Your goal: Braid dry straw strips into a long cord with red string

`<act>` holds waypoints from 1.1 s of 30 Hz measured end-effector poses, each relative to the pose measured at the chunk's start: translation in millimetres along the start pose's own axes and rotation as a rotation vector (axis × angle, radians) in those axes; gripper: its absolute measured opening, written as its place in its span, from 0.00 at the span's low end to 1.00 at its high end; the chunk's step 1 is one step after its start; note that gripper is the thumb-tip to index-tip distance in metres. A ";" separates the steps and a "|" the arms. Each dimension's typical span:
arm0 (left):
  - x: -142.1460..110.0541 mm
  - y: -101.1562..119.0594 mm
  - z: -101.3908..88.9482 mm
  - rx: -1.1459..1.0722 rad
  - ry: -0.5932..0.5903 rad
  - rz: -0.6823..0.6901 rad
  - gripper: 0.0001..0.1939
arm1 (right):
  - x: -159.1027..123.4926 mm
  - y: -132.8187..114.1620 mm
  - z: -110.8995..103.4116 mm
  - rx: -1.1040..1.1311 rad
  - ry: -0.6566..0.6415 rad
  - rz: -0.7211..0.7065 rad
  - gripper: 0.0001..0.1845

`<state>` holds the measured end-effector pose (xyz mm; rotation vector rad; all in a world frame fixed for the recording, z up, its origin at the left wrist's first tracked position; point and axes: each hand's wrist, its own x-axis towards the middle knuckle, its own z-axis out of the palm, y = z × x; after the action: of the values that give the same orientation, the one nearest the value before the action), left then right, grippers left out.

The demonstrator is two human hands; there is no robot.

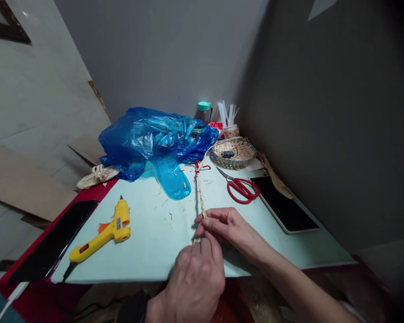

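Note:
A pale twisted cord of natural fibre (201, 197) runs from my fingers away across the table, past a red string (198, 167) tied at its far part, toward the woven basket. My right hand (227, 224) pinches the cord between thumb and fingers just above the table. Close below it, nearer the front edge, my left hand (197, 273) is closed with its back toward me. A bit of the pale fibre shows at its fingertips; the rest of that grip is hidden. Red-handled scissors (243, 190) lie to the right of the cord, blades slightly apart.
A yellow glue gun (104, 235) and a black phone (57, 240) lie at left. Behind are a blue plastic bag (148, 139), a woven basket (249, 152), a cup of white sticks (230, 131) and a green-lidded jar (204, 110). A dark tablet (286, 208) lies near the right wall.

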<state>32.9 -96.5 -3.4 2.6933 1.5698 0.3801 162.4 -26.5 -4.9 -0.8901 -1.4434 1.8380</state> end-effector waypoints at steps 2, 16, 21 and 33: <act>0.8 -6.9 -6.2 -0.165 0.024 -0.002 0.13 | -1.4 0.3 -1.6 -0.026 0.004 -0.019 0.13; 40.2 -55.4 6.3 -1.563 -0.261 -0.367 0.09 | -6.3 -2.5 1.7 0.012 -0.109 -0.043 0.15; 36.8 -53.0 7.6 -1.515 -0.240 -0.347 0.09 | -10.3 -4.3 1.4 -0.448 0.004 -0.135 0.16; 34.5 -52.0 8.1 -1.324 -0.141 -0.432 0.14 | -25.5 -7.7 8.4 -1.258 0.282 -0.047 0.15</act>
<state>6.2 -39.9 -10.5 1.3195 1.1200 0.7978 170.7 -50.2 7.2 -1.5429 -2.3469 0.5341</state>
